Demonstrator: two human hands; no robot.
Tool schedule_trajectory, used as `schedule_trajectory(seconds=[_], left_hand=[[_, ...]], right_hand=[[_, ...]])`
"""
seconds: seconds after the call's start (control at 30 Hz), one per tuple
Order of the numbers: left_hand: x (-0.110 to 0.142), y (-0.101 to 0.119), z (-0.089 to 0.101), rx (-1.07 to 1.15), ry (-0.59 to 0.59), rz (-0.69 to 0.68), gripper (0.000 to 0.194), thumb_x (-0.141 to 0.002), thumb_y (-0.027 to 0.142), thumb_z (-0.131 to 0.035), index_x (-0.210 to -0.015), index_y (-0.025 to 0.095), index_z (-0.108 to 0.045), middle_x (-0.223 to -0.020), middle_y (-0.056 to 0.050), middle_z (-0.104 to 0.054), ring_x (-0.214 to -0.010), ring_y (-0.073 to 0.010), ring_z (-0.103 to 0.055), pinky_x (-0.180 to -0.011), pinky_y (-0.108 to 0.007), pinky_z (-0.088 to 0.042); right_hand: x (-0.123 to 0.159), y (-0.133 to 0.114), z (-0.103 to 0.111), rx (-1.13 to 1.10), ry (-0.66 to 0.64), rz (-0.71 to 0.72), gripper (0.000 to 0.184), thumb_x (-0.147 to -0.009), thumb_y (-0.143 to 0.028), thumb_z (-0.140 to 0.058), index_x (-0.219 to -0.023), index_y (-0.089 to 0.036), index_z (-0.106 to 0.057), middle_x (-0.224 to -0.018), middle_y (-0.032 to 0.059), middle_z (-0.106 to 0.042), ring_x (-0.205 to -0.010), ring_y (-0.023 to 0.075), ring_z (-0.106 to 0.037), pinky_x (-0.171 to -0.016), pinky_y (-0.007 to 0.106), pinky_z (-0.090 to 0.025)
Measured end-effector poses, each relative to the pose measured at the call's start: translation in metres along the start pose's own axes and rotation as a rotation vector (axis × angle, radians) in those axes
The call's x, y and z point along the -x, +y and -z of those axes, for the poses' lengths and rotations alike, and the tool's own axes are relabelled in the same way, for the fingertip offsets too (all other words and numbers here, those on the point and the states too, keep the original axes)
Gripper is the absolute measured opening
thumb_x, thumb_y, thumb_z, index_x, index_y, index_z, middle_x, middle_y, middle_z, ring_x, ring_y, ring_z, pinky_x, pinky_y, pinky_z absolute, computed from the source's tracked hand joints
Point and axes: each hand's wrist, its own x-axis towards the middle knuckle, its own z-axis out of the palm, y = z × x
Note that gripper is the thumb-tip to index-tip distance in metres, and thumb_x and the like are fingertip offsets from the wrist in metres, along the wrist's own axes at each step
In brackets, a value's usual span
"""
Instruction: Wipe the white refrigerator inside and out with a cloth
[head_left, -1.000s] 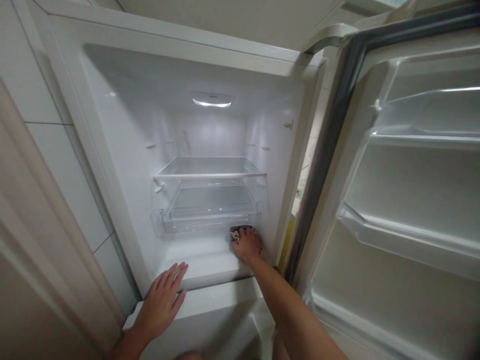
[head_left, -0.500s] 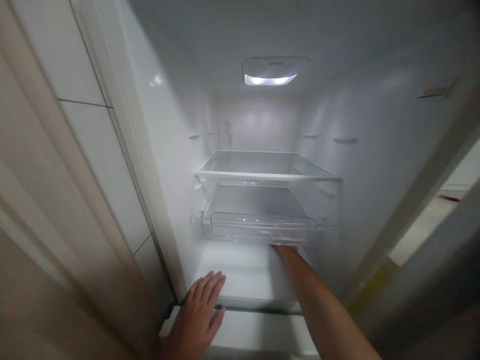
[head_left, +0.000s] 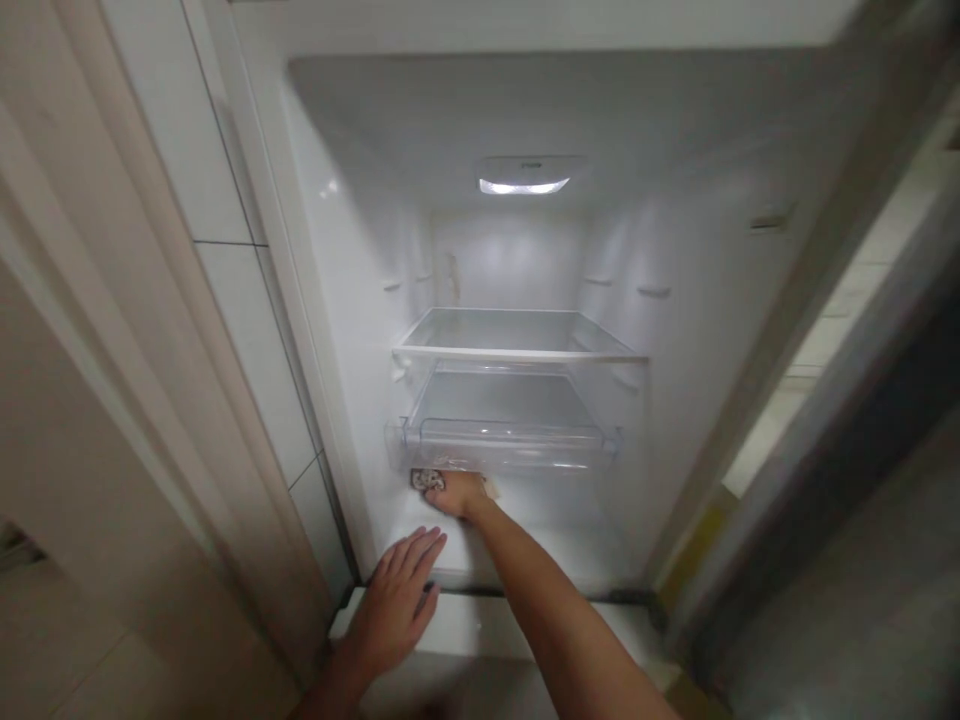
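I look into an open, lit, empty fridge. My right hand (head_left: 457, 493) reaches across to the left side of the fridge floor (head_left: 570, 540), just under the clear drawer (head_left: 510, 443). Its fingers are closed on a small patterned cloth (head_left: 427, 481) pressed to the floor. My left hand (head_left: 397, 600) lies flat with fingers stretched out on the white front ledge (head_left: 480, 640) below the compartment, holding nothing.
A glass shelf (head_left: 517, 338) sits above the clear drawer. A tiled wall (head_left: 240, 330) and a beige door frame (head_left: 97, 380) stand to the left. The fridge door edge (head_left: 825, 420) stands open at the right, with room floor beyond.
My right hand has slid with the cloth from the right side of the fridge floor, under the drawer, to the left side. My view moved closer and left; the left hand stayed on the ledge.
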Motion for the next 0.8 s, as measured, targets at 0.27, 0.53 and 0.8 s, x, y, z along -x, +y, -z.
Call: schedule_trajectory(seconds=[0.27, 0.53, 0.8], left_hand=[[-0.001, -0.005, -0.008, -0.027, 0.156, -0.049, 0.055, -0.105, 0.03, -0.055, -0.159, 0.023, -0.055, -0.149, -0.009, -0.071, -0.137, -0.028, -0.063, -0.116, -0.044, -0.047], [-0.002, -0.005, -0.007, -0.018, 0.161, -0.067, 0.071, -0.107, 0.032, -0.052, -0.175, 0.03, -0.03, -0.16, -0.004, -0.064, -0.146, -0.0259, -0.059, -0.118, -0.043, -0.044], [-0.003, -0.002, -0.003, -0.012, 0.125, -0.051, 0.077, -0.108, 0.033, -0.052, -0.177, 0.032, -0.02, -0.165, -0.003, -0.06, -0.148, -0.026, -0.056, -0.12, -0.043, -0.042]], right_hand=[[0.105, 0.011, 0.018, 0.032, 0.026, 0.019, 0.047, -0.093, -0.053, -0.077, -0.134, -0.03, -0.072, -0.138, 0.0036, -0.065, -0.123, 0.0252, -0.061, -0.107, 0.034, -0.048], [0.168, 0.075, 0.053, 0.088, 0.16, -0.27, 0.055, -0.094, -0.054, -0.071, -0.143, -0.03, -0.069, -0.14, 0.0107, -0.064, -0.124, 0.0307, -0.062, -0.107, 0.04, -0.049], [0.146, 0.111, 0.062, 0.148, 0.284, -0.542, 0.052, -0.098, -0.048, -0.062, -0.14, -0.019, -0.071, -0.139, 0.0185, -0.065, -0.132, 0.0358, -0.06, -0.115, 0.048, -0.046]])
